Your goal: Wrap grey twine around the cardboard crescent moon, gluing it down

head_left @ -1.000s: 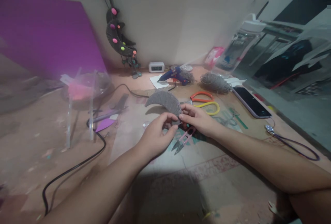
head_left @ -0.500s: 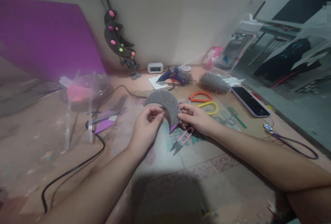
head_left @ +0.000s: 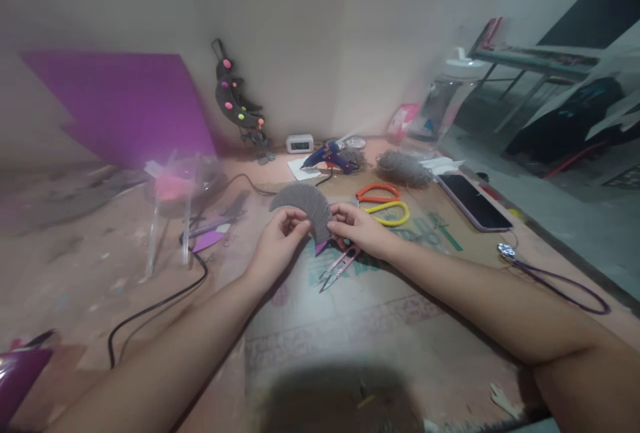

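Observation:
Both hands hold a crescent shape wrapped in grey yarn [head_left: 303, 201], with a purple tip showing at its lower end. My left hand [head_left: 277, 246] pinches the crescent's inner edge from the left. From the right, my right hand [head_left: 357, 231] grips the lower end with closed fingers. Pink thread snips [head_left: 337, 266] lie on the floor just below my right hand.
Orange and yellow scissors [head_left: 381, 203], a blue glue gun [head_left: 327, 155], a bundle of grey yarn [head_left: 404, 167], a phone [head_left: 473, 193], a small clock [head_left: 299, 143] and a decorated dark crescent [head_left: 234, 101] against the wall. A black cable [head_left: 160, 303] runs left; a purple board [head_left: 125, 103] leans behind.
My left hand has shifted from the crescent's lower end to its inner edge. The camera has tilted up and back a little, so everything sits higher and smaller in view.

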### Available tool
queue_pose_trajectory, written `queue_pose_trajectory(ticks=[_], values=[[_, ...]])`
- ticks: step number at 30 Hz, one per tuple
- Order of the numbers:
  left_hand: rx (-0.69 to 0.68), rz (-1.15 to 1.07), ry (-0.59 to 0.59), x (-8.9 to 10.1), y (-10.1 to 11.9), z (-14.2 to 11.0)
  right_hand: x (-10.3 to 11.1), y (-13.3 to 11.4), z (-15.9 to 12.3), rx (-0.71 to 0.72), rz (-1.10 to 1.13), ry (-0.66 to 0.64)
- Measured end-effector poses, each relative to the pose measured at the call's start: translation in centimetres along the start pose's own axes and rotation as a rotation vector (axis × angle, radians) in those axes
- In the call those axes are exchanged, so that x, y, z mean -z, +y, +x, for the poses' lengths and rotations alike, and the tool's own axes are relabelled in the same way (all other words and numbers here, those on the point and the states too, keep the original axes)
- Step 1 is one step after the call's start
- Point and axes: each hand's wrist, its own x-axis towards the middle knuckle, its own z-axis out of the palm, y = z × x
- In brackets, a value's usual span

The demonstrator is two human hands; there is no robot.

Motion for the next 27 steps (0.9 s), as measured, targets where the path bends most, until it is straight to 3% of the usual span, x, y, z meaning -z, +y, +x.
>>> queue_pose_trajectory(ticks=[4, 9, 18, 24, 27], values=[[-0.004, 0.142, 0.004, -0.04, 0.3, -0.06, -0.11, -0.02, -0.04, 0.019, 0.001, -0.013], [-0.049, 0.423, -0.073, 0.0, 0.76, -0.44, -0.3, 0.19, -0.09, 0.059, -0.042, -0.047], [-0.021, 0.359, -0.062, 0.33, 0.67, -0.48, 0.16, 0.73, 0.12, 0.208, -0.184, -0.123], [-0.053, 0.368, -0.013, 0.14, 0.69, -0.58, 0.43, -0.02, -0.23, 0.345, -0.51, -0.074], [-0.06, 0.382, -0.006, 0.1, 0.62, -0.56, 0.42, -0.11, -0.27, 0.348, -0.578, -0.045]])
